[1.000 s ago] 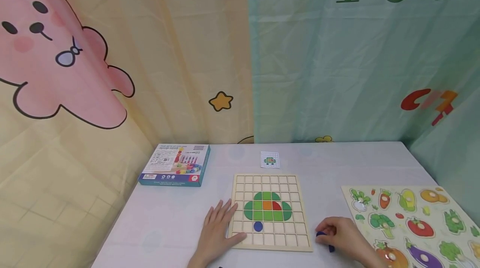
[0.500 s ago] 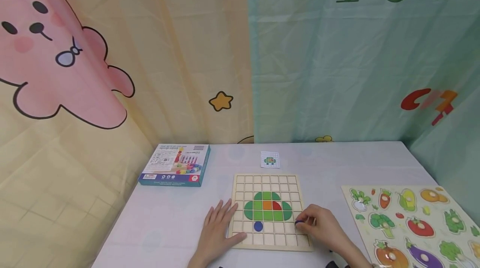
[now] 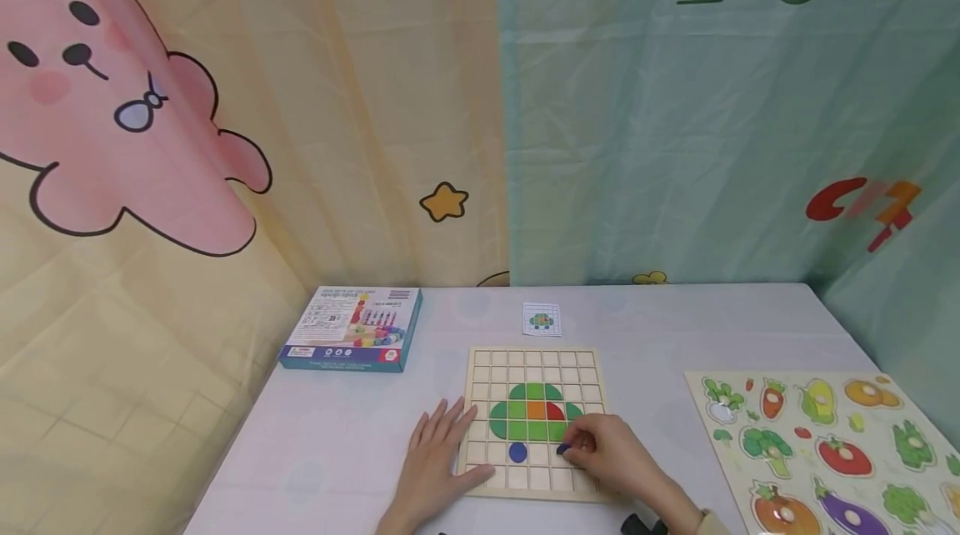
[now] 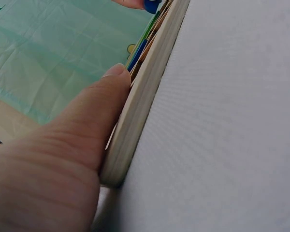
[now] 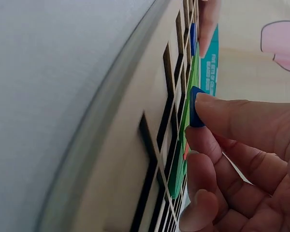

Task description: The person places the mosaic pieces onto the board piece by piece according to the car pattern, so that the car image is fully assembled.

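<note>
A wooden grid board [image 3: 585,374] lies on the white table, with green pieces [image 3: 536,430], an orange square [image 3: 536,410] and a red piece [image 3: 555,411] set in its middle. Below the green ones, on the left, sits a blue disc [image 3: 517,452]. My left hand [image 3: 435,464] rests at the board's left edge with fingers spread and the thumb over the lower rim. Between thumb and forefinger my right hand [image 3: 611,452] pinches a small blue puzzle piece [image 5: 195,108], held close over the row beneath the green pieces, at the right. The right hand hides part of the board's right side.
At the back left stands a flat printed box [image 3: 352,327]. Behind the board lies a small pattern card [image 3: 542,320]. A vegetable picture board [image 3: 862,422] covers the right of the table. A curtain [image 3: 600,143] hangs behind the table.
My right hand has moved left from the table beside the vegetable board to over the grid board, carrying the blue puzzle piece. The left hand has stayed at the board's edge.
</note>
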Demonstrator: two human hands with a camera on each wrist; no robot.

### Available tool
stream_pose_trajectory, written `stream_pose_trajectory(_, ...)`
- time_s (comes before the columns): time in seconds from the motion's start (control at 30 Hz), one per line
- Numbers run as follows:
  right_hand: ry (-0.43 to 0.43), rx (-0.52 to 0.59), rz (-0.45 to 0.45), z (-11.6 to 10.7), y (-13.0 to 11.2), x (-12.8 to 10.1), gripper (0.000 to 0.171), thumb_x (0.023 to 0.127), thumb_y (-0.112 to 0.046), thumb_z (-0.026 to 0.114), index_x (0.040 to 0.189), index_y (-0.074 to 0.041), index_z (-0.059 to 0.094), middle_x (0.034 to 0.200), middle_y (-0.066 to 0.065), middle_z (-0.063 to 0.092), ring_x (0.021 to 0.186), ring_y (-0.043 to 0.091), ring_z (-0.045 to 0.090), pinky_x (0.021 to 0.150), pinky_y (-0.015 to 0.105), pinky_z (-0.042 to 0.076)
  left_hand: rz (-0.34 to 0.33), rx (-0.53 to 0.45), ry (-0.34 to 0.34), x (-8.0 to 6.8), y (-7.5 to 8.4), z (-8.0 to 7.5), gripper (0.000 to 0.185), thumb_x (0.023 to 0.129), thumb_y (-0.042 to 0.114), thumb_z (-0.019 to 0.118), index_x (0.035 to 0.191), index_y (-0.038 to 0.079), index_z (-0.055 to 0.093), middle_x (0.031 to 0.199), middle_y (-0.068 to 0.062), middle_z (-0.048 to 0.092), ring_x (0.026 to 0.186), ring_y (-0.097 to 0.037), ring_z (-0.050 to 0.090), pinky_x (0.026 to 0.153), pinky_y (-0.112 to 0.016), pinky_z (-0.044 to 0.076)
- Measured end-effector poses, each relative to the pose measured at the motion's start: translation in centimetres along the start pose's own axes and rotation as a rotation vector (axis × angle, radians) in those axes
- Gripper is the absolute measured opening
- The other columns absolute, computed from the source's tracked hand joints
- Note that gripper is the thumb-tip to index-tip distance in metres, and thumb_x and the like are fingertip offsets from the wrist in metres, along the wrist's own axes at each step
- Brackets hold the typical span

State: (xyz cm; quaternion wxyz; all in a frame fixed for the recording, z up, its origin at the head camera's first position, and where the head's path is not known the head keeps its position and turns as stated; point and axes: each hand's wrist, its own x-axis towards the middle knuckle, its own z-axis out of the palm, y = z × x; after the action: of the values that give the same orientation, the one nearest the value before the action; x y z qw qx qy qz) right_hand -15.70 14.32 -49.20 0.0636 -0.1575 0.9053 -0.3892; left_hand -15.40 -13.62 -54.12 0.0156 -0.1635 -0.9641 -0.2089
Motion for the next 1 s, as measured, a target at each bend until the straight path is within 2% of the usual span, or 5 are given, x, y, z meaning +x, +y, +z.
stream_pose_trajectory(0.4,0.001,-0.02,-0.005,0.29,-0.18,0.44,0.012,0.082,-0.01,0.073,0.076,-0.018,0.067,0.066,-0.011,0.052,0.058,0.007,0.046,0.047,0.021,0.04,0.006,0.013,0.002,0.02,-0.05,0.06,0.088,0.078,0.076,0.048,0.147,0.022,0.037,0.152,-0.001,0.03,0.142,-0.029,0.015,0.113,-0.052,0.009)
stream_pose_trajectory(0.73,0.006,-0.057,-0.001,0.34,-0.29,0.59,0.016,0.074,-0.012,0.08,0.074,-0.017,0.065,0.067,-0.01,0.05,0.06,0.009,0.046,0.049,0.023,0.04,0.015,0.017,0.014,-0.02,-0.15,-0.03,0.087,0.079,0.076,0.048,0.147,0.022,0.038,0.152,-0.001,0.031,0.141,-0.029,0.015,0.113,-0.052,0.009)
stream_pose_trajectory(1.0,0.025,-0.086,0.007,0.33,-0.18,0.39,0.017,0.075,-0.015,0.08,0.073,-0.019,0.064,0.066,-0.011,0.05,0.058,0.007,0.044,0.048,0.022,0.039,0.02,0.014,0.018,-0.02,-0.17,0.11,0.088,0.078,0.077,0.047,0.147,0.023,0.038,0.152,0.0,0.031,0.141,-0.029,0.016,0.112,-0.052,0.01)
